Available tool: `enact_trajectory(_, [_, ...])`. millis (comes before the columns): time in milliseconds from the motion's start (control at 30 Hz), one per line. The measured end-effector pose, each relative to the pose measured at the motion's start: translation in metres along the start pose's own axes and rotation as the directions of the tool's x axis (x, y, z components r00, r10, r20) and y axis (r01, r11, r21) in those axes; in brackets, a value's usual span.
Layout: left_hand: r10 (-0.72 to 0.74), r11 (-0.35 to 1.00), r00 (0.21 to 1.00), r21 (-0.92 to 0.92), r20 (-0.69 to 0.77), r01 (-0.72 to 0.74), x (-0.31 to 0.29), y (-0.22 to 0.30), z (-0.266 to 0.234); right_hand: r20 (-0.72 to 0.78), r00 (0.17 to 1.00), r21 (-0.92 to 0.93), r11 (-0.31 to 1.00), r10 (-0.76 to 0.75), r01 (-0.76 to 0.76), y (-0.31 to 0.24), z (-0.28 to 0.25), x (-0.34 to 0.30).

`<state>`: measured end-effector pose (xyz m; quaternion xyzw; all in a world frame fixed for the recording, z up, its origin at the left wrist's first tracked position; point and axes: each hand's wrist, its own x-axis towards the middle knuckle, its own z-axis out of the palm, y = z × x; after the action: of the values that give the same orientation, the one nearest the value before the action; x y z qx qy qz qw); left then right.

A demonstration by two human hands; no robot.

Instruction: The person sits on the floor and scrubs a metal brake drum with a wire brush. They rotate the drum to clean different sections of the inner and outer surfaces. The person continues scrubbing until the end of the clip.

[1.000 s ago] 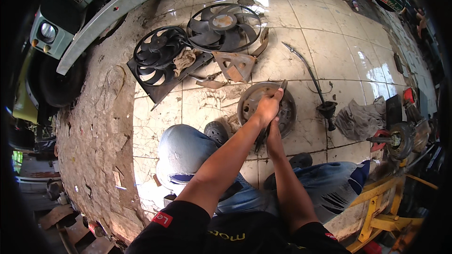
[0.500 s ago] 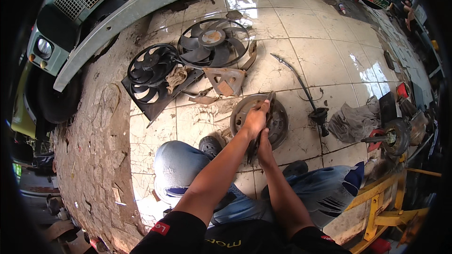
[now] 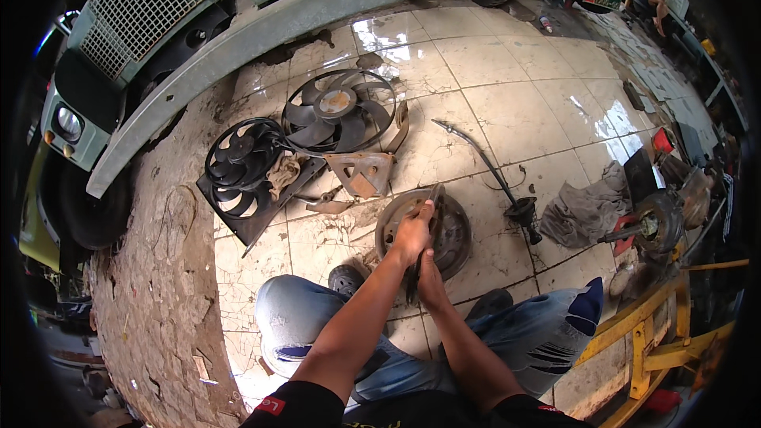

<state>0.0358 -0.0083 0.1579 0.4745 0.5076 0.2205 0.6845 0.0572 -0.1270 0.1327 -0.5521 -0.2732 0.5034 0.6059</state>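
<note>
Dark part [image 3: 437, 193]: long axis fore-aft, far end slightly R; L hand [image 3: 413, 236], R hand [image 3: 430, 280] clamped on (metal disc [image 3: 456, 236] below).

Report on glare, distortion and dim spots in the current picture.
Head view: glare whitens patches of the tiled floor toward the top and right; head view: the fisheye bends the metal bumper into a curve, with dark corners; head view: the left knee looks bright, partly washed out; head view: the dark piece at the left hand shows little detail.
</note>
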Motion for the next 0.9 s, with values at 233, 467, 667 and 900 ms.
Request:
enact_trajectory(233, [-0.014, 0.999, 1.000, -0.039, 0.018, 0.015, -0.019, 0.019, 0.008, -0.192, 0.977, -0.012, 0.995, 0.090, -0.094, 0.028, -0.020, 0.020])
enact_trajectory(467, [0.069, 0.994, 0.996, 0.083, -0.049, -0.064, -0.011, 0.004, 0.014, -0.266, 0.964, -0.458, 0.881, -0.012, -0.115, -0.015, -0.026, -0.013])
enact_trajectory(667, [-0.010, 1.000, 1.000, 0.001, -0.004, 0.010, -0.015, 0.018, 0.022, -0.176, 0.984, -0.500, 0.864, -0.041, -0.054, -0.002, -0.042, -0.014])
enact_trajectory(900, [0.070, 0.997, 0.996, 0.039, -0.050, -0.068, -0.008, 0.007, 0.015, 0.062, 0.990, -0.420, 0.897, -0.123, 0.138, -0.001, -0.048, -0.004])
